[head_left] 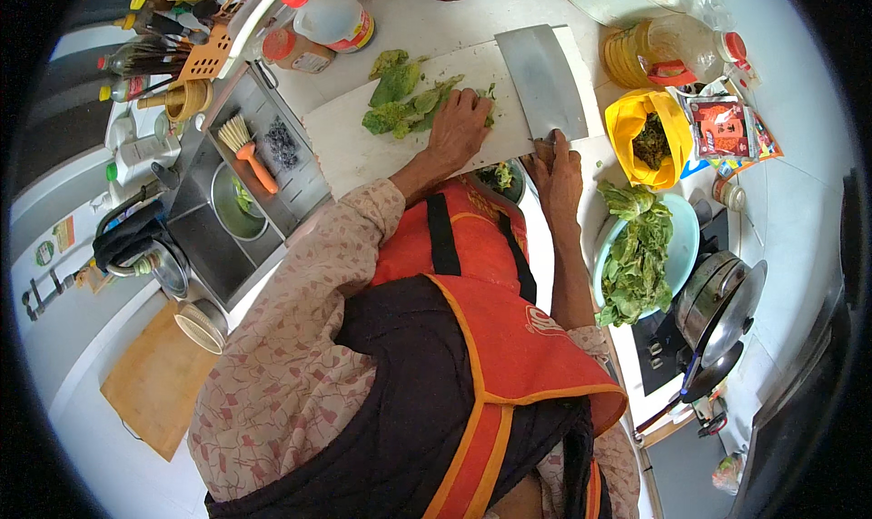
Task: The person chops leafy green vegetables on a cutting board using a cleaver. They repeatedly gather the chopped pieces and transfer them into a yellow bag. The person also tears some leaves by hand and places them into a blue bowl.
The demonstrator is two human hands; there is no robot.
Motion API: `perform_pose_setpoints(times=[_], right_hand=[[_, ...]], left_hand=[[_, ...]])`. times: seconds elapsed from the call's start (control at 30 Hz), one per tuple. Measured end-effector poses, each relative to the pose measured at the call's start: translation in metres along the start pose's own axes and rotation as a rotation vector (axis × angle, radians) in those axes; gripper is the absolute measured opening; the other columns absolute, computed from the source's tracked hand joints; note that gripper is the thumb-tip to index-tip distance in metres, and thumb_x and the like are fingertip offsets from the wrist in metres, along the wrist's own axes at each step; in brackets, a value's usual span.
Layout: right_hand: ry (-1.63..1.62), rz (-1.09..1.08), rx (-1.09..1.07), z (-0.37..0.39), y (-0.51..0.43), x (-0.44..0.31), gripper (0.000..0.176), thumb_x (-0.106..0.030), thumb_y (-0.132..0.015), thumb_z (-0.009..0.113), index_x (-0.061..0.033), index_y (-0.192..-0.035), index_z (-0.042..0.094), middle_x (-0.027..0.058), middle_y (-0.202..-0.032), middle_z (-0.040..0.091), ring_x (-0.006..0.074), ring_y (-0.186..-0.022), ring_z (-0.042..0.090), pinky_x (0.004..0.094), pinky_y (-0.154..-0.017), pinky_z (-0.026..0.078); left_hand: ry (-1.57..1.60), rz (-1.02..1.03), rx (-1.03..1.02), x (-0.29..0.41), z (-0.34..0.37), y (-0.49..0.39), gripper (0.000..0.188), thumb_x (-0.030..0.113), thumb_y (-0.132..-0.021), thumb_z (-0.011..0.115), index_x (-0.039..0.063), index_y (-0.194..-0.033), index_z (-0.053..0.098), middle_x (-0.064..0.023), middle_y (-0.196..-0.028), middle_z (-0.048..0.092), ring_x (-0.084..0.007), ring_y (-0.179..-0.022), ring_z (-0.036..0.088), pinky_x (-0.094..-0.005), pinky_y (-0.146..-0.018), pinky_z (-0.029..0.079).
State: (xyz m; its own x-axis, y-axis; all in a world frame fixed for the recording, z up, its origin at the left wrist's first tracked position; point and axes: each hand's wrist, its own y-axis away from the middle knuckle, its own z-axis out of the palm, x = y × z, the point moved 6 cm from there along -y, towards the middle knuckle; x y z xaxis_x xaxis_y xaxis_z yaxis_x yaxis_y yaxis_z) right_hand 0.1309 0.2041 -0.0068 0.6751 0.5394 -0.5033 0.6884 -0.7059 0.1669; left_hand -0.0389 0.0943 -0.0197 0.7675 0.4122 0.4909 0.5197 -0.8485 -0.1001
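My left hand (458,129) presses with curled fingers on a bunch of leafy greens (398,90) lying on a pale cutting board (354,152). Some cut bits lie to the right of those fingers. In my right hand (560,168) is a Chinese cleaver, gripped near the heel; its handle is mostly hidden. Broad and grey, the cleaver blade (543,80) lies over the right part of the board, apart from the greens. Partly covered by the board's near edge, a bowl (518,182) holds chopped greens.
To the right stand a yellow bag (616,120) with dark contents, an oil jug (630,52) and a light-blue basin (688,229) heaped with greens. Pots (708,287) sit on the stove. At left, a sink (204,246) holds a metal bowl (221,206) and an orange-handled brush (257,167).
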Motion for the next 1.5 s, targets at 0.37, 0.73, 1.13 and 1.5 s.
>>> perform_pose_setpoints(times=[0.37,0.73,1.13,1.5], right_hand=[[-0.031,0.028,-0.037,0.007,-0.016,0.002,0.071,-0.010,-0.079,0.073,-0.0087,-0.142,0.041,0.0235,-0.104,0.056,0.0398,-0.092,0.061,0.0468,-0.078,0.052],[-0.104,0.099,0.025,-0.006,-0.015,-0.021,0.067,-0.014,-0.082,0.065,-0.0051,-0.143,0.039,0.0223,-0.095,0.064,0.0411,-0.084,0.064,0.0482,-0.074,0.052],[-0.684,0.327,-0.053,-0.029,0.020,-0.023,0.046,-0.022,-0.095,0.062,0.0030,-0.132,0.056,0.0003,-0.067,0.056,0.0065,-0.055,0.048,0.0226,-0.049,0.039],[-0.970,0.426,-0.134,-0.020,0.050,-0.016,0.039,-0.034,-0.102,0.051,-0.0011,-0.118,0.065,-0.0047,-0.056,0.042,0.0027,-0.044,0.035,0.0211,-0.038,0.026]], left_hand=[[0.041,-0.053,0.114,-0.043,-0.043,0.003,0.036,-0.002,-0.072,0.065,0.007,-0.106,0.060,-0.0134,-0.102,0.056,-0.0361,-0.102,0.054,-0.0438,-0.086,0.048],[0.116,-0.090,0.065,-0.054,-0.032,-0.005,0.035,-0.008,-0.070,0.059,0.007,-0.101,0.058,-0.0146,-0.097,0.059,-0.0371,-0.099,0.056,-0.0457,-0.084,0.049],[0.059,0.172,0.082,0.025,-0.008,-0.017,0.041,0.006,-0.075,0.070,0.009,-0.115,0.062,-0.0144,-0.112,0.060,-0.0339,-0.111,0.055,-0.0451,-0.095,0.046],[-0.158,0.061,-0.115,-0.076,-0.052,0.036,0.022,0.009,-0.076,0.071,0.009,-0.096,0.065,-0.0102,-0.099,0.061,-0.0328,-0.101,0.054,-0.0440,-0.090,0.045]])
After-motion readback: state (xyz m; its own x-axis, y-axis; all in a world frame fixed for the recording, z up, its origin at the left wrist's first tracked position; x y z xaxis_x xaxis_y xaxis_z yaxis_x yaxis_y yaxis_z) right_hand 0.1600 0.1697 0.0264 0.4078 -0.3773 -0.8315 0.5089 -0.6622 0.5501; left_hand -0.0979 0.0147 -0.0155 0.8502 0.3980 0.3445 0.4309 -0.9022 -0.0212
